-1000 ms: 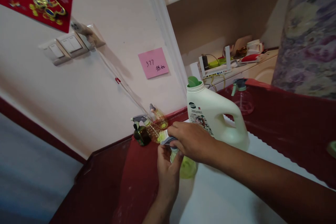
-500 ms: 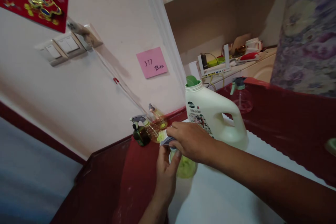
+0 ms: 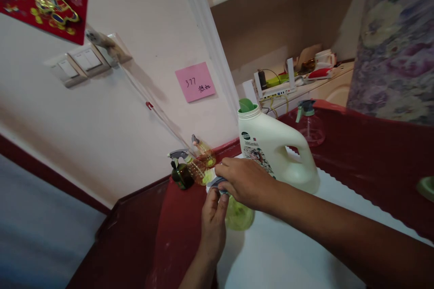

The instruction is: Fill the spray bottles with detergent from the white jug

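A small spray bottle (image 3: 240, 216) with yellow-green contents stands on the white sheet (image 3: 271, 253) in front of me. Its grey spray head (image 3: 217, 182) is gripped from above by my right hand (image 3: 247, 181), whose fingers curl over it. My left hand (image 3: 214, 221) pinches just below, thumb and fingers closed at the neck and front of the spray head; the exact contact is partly hidden. Right behind stands a large pale-green jug (image 3: 281, 149) with a handle, its mouth uncapped and a green piece (image 3: 247, 105) poking out.
Several more spray bottles stand by the wall: a dark green one (image 3: 182, 176) and amber ones (image 3: 195, 169). A pink spray bottle (image 3: 311, 128) is at the right on the red cloth (image 3: 366, 158). A white router (image 3: 276, 92) sits on the shelf behind.
My left thumb and fingers have shifted slightly up toward the spray head, uncovering more of the bottle's upper part. My right hand keeps its grip in nearly the same place.
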Tool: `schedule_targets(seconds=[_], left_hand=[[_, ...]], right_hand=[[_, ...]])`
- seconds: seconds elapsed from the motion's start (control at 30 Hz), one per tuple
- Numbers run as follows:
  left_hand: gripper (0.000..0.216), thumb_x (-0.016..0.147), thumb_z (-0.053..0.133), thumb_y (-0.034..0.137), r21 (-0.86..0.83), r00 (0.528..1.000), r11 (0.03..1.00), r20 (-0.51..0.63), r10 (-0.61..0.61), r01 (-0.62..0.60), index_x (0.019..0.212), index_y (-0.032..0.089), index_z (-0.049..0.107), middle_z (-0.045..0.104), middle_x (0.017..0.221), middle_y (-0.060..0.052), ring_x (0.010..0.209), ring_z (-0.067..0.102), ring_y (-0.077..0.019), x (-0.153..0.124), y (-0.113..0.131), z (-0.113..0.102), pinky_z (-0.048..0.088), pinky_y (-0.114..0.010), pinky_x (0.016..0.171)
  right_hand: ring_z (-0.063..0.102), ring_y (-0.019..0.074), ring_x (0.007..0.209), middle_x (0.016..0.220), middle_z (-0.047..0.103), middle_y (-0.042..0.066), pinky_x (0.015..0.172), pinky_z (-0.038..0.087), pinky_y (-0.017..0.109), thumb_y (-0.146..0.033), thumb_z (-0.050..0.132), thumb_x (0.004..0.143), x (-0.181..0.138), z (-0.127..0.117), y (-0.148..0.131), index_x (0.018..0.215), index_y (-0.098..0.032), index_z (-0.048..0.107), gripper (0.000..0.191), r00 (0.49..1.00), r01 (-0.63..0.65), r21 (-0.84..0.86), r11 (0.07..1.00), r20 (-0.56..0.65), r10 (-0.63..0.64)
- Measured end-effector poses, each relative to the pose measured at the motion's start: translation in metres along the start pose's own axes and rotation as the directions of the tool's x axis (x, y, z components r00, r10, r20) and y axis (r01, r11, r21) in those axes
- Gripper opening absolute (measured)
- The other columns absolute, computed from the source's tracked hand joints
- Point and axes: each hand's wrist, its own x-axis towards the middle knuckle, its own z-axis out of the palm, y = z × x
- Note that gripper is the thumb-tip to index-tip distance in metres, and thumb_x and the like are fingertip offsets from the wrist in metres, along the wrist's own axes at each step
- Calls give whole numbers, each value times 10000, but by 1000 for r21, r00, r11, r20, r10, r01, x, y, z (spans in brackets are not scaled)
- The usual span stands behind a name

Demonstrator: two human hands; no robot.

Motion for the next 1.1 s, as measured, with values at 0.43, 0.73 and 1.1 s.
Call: schedule_targets(seconds=[0.43, 0.73, 1.1], left_hand=[[256, 904, 689, 441, -23, 1000, 999, -6, 26, -26, 955, 193, 659, 642, 912, -21, 869, 581, -181, 2, 1, 2, 467, -272, 784], [353, 819, 785, 442, -108, 999, 993, -5, 45, -45, 1033, 202, 639, 662, 1075, -57, 1059, 594, -234, 5, 5, 5, 470, -331, 926], [350, 882, 701, 481, 8, 1000, 1000, -10, 25, -25, 1073, 190, 672, 694, 1124, -84, 1054, 628, -256, 5, -1, 2, 493, -324, 867]], right_hand=[[624, 192, 850, 967, 658, 23, 616, 270, 300, -271, 669, 929, -1, 3, -1, 972, -201, 631, 91, 1000, -19, -5, 1000, -10, 19], [612, 176, 828, 944, 652, 17, 606, 260, 296, -267, 669, 926, -2, 3, 0, 955, -198, 640, 81, 999, -25, 6, 1000, -21, 25], [599, 181, 844, 956, 649, 28, 676, 332, 290, -268, 668, 917, -5, 10, 4, 963, -193, 665, 88, 996, -37, 122, 992, -77, 47]])
